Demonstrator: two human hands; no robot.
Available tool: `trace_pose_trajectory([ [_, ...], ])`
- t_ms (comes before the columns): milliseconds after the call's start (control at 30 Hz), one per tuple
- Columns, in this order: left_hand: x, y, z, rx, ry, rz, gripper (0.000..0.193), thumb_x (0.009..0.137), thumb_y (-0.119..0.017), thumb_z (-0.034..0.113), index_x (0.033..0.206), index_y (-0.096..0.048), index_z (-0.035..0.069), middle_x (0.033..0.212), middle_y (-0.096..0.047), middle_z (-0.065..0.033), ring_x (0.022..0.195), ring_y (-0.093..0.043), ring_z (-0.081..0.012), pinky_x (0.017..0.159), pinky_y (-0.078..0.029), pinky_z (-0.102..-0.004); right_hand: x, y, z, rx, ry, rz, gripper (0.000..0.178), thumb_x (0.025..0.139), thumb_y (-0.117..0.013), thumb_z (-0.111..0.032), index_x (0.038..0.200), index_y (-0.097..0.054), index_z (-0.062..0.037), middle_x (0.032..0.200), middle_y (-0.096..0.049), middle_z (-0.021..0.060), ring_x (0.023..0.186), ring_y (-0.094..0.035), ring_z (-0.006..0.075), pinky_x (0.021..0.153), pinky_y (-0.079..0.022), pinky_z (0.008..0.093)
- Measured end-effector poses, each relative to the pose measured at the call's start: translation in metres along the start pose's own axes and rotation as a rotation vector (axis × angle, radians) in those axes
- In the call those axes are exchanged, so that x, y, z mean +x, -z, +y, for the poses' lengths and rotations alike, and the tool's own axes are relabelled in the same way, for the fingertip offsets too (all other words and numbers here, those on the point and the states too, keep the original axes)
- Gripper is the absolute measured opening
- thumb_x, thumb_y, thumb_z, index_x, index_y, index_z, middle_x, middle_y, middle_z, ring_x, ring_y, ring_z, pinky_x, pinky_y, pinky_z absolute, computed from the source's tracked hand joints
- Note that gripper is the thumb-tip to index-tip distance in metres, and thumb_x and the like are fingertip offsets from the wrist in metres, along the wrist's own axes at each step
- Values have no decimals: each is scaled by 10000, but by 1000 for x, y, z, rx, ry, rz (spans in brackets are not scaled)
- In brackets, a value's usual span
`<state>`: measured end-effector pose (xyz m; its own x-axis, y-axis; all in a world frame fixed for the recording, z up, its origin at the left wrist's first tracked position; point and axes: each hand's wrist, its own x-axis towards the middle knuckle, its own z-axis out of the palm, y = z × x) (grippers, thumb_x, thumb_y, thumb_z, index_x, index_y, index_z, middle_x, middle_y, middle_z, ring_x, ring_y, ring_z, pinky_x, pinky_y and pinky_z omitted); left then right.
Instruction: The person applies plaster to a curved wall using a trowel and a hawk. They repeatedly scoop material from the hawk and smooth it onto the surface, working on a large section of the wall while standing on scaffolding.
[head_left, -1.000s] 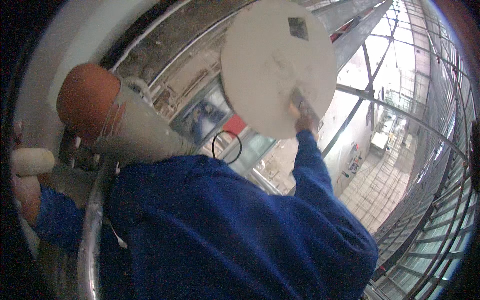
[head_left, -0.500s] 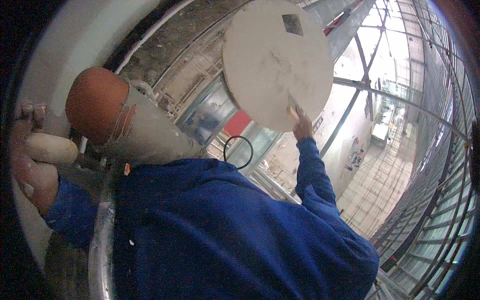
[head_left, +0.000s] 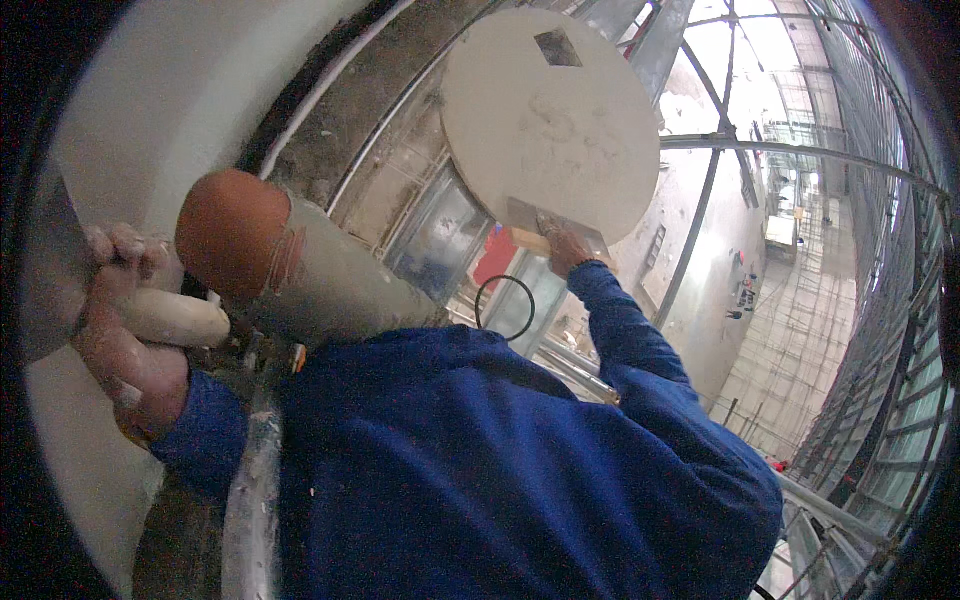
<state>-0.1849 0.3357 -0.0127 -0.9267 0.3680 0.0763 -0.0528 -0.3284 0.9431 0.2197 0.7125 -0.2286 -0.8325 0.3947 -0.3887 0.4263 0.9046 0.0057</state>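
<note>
At the left, my left hand [head_left: 135, 345] is wrapped round the thick pale handle of a plastering trowel [head_left: 178, 318]. Its grey blade [head_left: 55, 285] lies close against the pale wall; whether it touches, I cannot tell. My right hand [head_left: 568, 250], at the end of an outstretched arm, grips a second, flat rectangular trowel [head_left: 532, 216] with a wooden handle. This blade overlaps the lower edge of a large pale round board [head_left: 550, 120] smeared with grey marks. A dark diamond shape shows near the board's top.
A rounded orange-brown form [head_left: 235, 232] in torn grey covering [head_left: 350, 270] lies between my arms. A metal pole [head_left: 250, 500] runs beside my left arm. Scaffold tubes [head_left: 800, 147] cross at the right, with floor far below. A black loop [head_left: 530, 310] hangs near my torso.
The whole view has shifted. My right hand has moved to the board's lower edge, its trowel now showing broad side on. The left trowel's blade has come into sight against the wall.
</note>
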Motion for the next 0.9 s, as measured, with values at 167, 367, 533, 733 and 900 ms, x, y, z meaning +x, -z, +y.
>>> trace_pose_trajectory([
  [167,-9,3,2,92,-33,-135,152,747,-508,80,889,-473,39,783,-495,-63,739,-477,-168,717,-414,-282,69,68,-9,-182,-262,-354,535,607,-513,-60,1139,-457,-66,1063,-502,193,896,-523,357,796,-418,424],
  [367,-33,-66,29,41,-37,-74,145,744,-553,99,854,-473,47,722,-489,-57,668,-470,-168,700,-417,-303,148,33,32,-174,-353,-84,529,728,-506,-256,1215,-353,-115,1157,-459,129,1029,-464,326,845,-386,472],
  [533,-35,-50,29,88,-66,-71,142,763,-532,137,832,-458,38,727,-483,-68,667,-465,-178,698,-412,-328,113,25,-35,-93,-302,80,566,755,-512,-331,1256,-308,-161,1138,-485,122,1045,-459,323,842,-389,493],
  [733,-27,38,-15,117,-192,-321,245,748,-526,244,841,-449,31,736,-468,-74,680,-442,-175,650,-385,-317,116,38,-17,64,31,-95,534,666,-543,-206,1177,-423,-109,1053,-533,141,1011,-479,314,850,-391,429],
  [900,-50,59,-45,121,-71,-230,301,723,-531,273,870,-458,21,729,-469,-75,653,-441,-164,593,-383,-300,107,79,-18,86,259,-142,472,626,-533,-112,1096,-499,-83,1037,-539,156,938,-512,315,815,-414,371],
])
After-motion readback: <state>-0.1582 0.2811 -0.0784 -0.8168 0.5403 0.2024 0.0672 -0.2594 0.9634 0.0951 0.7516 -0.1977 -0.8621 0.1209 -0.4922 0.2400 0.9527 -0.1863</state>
